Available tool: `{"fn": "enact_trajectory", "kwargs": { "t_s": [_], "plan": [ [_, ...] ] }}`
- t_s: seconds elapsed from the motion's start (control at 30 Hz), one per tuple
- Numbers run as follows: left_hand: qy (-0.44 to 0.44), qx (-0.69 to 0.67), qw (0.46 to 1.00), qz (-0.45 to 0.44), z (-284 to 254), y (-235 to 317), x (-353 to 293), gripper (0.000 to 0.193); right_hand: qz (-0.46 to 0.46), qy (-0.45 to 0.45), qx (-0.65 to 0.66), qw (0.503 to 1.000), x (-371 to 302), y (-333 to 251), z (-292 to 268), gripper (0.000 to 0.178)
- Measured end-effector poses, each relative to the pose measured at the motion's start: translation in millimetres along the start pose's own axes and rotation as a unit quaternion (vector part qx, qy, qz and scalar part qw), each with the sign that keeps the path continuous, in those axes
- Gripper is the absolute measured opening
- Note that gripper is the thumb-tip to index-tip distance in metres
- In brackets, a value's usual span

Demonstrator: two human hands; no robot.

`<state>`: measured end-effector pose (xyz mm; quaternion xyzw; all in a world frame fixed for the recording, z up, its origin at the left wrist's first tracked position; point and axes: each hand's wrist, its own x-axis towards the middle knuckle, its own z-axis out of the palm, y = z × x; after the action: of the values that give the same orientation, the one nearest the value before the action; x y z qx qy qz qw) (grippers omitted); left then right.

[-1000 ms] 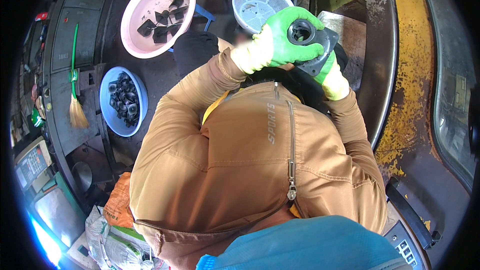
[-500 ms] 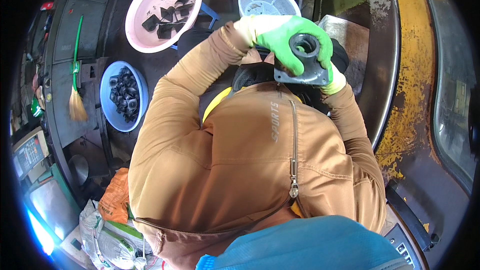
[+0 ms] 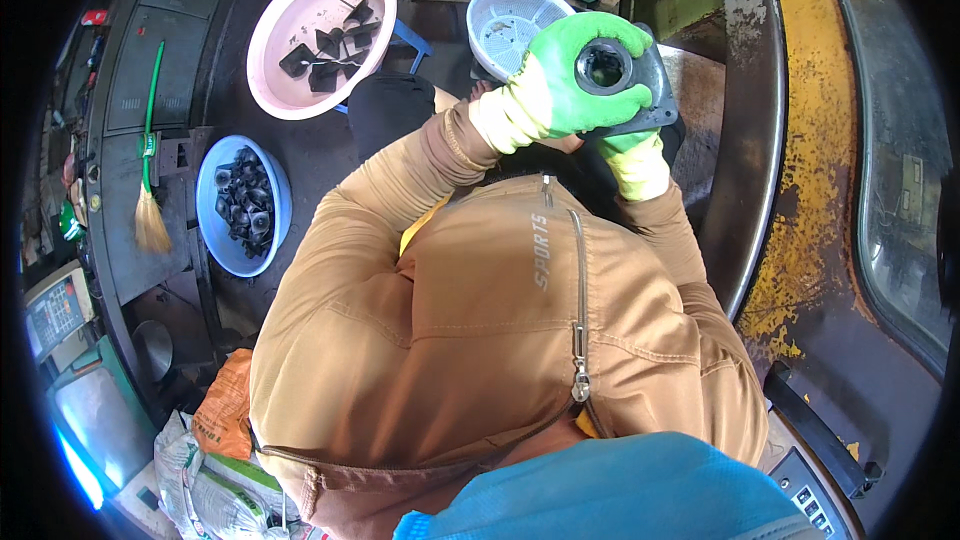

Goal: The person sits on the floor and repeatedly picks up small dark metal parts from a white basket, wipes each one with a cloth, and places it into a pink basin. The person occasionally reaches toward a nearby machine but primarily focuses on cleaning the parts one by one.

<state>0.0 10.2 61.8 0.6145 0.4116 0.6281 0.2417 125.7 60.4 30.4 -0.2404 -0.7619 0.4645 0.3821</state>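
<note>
A black moulded part (image 3: 655,90) with a round hollow neck and a square flange with corner holes is held up in front of my chest. My left hand (image 3: 565,75), in a green and pale yellow glove, curls round the neck, thumb on the near side and fingers on the far side. The neck's opening faces up toward me. My right hand (image 3: 630,155), gloved alike, is under the flange; its fingers are hidden behind the part, so their grip does not show.
A pink basin (image 3: 265,70) with several black pieces stands at the far left on a blue stool (image 3: 412,40). Nearer is a blue basin (image 3: 283,205) full of black parts. Beyond my hands sits a pale blue perforated basket (image 3: 490,35). A worn yellow machine frame (image 3: 800,170) rises at right.
The black part has shifted right and slightly up, and its flange has turned toward the right. My left hand has moved with it; my right hand has dropped further behind the flange.
</note>
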Motion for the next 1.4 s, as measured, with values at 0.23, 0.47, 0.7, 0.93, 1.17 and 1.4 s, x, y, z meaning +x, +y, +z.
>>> {"fn": "enact_trajectory", "kwargs": {
  "t_s": [0.23,0.47,0.7,0.93,1.17,1.4],
  "plan": [
    [-0.089,-0.021,0.995,-0.036,-14,11,3,0.039,0.061,-0.104,0.154,0.981,-5,-30,-18,0.056],
    [-0.214,-0.109,0.965,-0.109,-23,12,3,0.037,0.171,-0.227,0.207,0.936,-16,-9,-41,0.062],
    [-0.422,-0.226,0.871,-0.109,-27,8,21,0.039,0.086,-0.242,0.02,0.966,-42,30,-20,0.051],
    [-0.257,0.081,0.961,-0.055,-43,19,40,0.074,0.019,-0.088,0.166,0.982,-7,6,-16,0.051],
    [-0.023,-0.063,0.998,0.012,-5,5,7,0.044,-0.04,0.006,-0.026,0.999,2,-12,-3,0.042],
    [-0.139,-0.049,0.989,0.014,-25,6,11,0.037,-0.123,-0.067,-0.171,0.975,7,-35,-19,0.032]
  ]
}}
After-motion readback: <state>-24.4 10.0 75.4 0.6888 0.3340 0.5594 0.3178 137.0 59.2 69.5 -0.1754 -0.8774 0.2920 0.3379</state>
